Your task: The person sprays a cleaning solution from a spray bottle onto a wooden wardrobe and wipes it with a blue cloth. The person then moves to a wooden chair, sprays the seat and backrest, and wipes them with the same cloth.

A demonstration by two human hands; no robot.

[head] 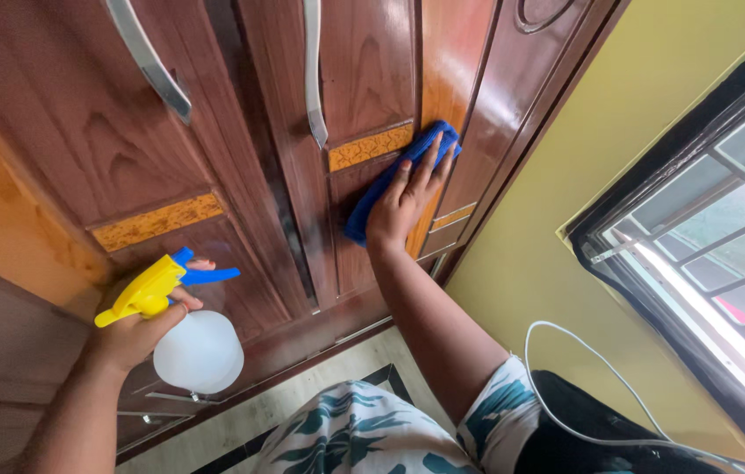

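My right hand (406, 200) presses a blue cloth (390, 180) flat against a glossy brown wooden wardrobe door (372, 70), just below a gold patterned strip (371, 146). The fingers are spread over the cloth. My left hand (140, 329) grips a spray bottle (186, 338) by its neck; the bottle has a clear round body, a yellow head and a blue trigger. It is held off the door, lower left, with the nozzle pointing left.
Long silver handles (149, 61) (314, 75) run down the wardrobe doors. A yellow wall (618, 114) and a barred window (715, 228) stand to the right. A white cable (583, 386) loops near my lap. Light tiled floor (302, 395) lies below.
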